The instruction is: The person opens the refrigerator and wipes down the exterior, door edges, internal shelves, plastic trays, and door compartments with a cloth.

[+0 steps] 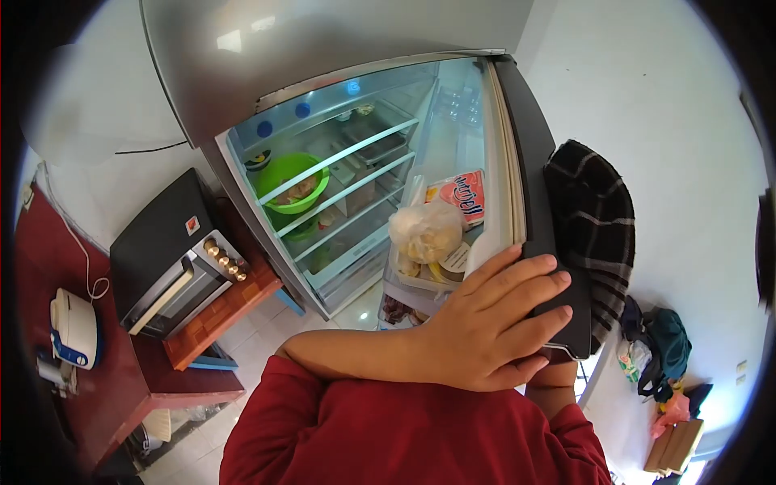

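My left hand lies across the edge of the opened refrigerator door, its fingers stretched out and holding nothing. Close by, the door shelf carries a knotted plastic bag with pale contents and a pink-and-white Nutrijell packet. Below the bag a round-lidded container shows in part. My right forearm passes behind the door, which hides the right hand. Inside the refrigerator a green basin with brownish food sits on a shelf.
To the left, a black toaster oven stands on a wooden stand beside a dark red counter bearing a white-and-blue appliance. A dark checked cloth hangs over the door's outer side. Bags and a cardboard box lie at right.
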`<state>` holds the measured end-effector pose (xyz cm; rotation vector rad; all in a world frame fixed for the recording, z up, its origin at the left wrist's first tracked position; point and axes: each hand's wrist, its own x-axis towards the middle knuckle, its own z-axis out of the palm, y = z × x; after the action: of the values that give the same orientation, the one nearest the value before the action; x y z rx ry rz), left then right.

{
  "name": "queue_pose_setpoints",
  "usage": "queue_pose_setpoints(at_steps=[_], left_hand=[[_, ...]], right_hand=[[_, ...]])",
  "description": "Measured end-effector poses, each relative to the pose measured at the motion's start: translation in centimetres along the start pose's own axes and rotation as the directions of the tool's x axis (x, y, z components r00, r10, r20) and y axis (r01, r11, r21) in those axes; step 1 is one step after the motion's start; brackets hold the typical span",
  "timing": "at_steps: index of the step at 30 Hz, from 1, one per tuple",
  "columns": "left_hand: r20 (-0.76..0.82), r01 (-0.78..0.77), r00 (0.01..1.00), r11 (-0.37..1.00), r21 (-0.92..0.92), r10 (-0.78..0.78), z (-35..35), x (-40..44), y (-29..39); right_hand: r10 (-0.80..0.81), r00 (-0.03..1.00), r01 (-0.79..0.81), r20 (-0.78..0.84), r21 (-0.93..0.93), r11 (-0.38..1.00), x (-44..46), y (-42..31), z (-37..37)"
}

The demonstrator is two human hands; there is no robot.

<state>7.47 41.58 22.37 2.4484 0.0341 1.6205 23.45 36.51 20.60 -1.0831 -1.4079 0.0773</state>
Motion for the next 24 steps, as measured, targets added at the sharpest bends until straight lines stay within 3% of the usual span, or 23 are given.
queue_pose_setpoints(at_steps=[10,20,24], left_hand=[[-0.038,0.063,0.997,0.995,0.076,-0.060,5.0,1.2,1.9],[0.067,0.085,0.994,0.992,0.096,-0.091,6.9,2.2,2.6],[0.068,0.003,0.997,0.975,0.221,-0.019,8.8,2.4,1.9]], right_hand=[[-0.059,0.994,0.055,0.088,0.049,0.997,0.0,1.2,-5.6],[-0.090,0.985,0.083,0.150,0.051,0.995,1.5,0.8,-7.7],[-0.083,0.981,0.080,0.173,0.023,0.997,2.2,0.4,-8.9]])
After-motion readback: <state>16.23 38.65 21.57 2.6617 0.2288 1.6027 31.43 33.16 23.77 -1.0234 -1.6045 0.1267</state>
